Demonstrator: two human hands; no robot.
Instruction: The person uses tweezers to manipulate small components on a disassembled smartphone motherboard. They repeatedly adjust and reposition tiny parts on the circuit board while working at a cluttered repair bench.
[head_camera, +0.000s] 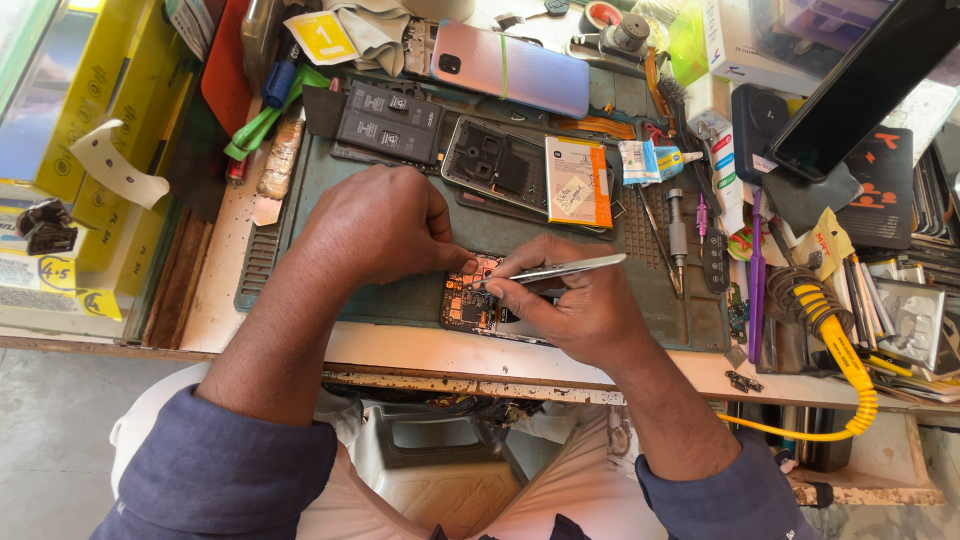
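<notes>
Near the desk's (400, 350) front edge, the left hand (375, 225) presses curled fingers on an opened phone (470, 300), while the right hand (580, 305) pinches metal tweezers (570, 268) over it. Tools and parts crowd the mat's (670, 310) far and right sides, leaving little free room.

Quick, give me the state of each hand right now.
Left hand: curled shut, fingertips pressing on the opened phone, steadying it.
Right hand: shut on the metal tweezers, tips at the phone's board.
</notes>
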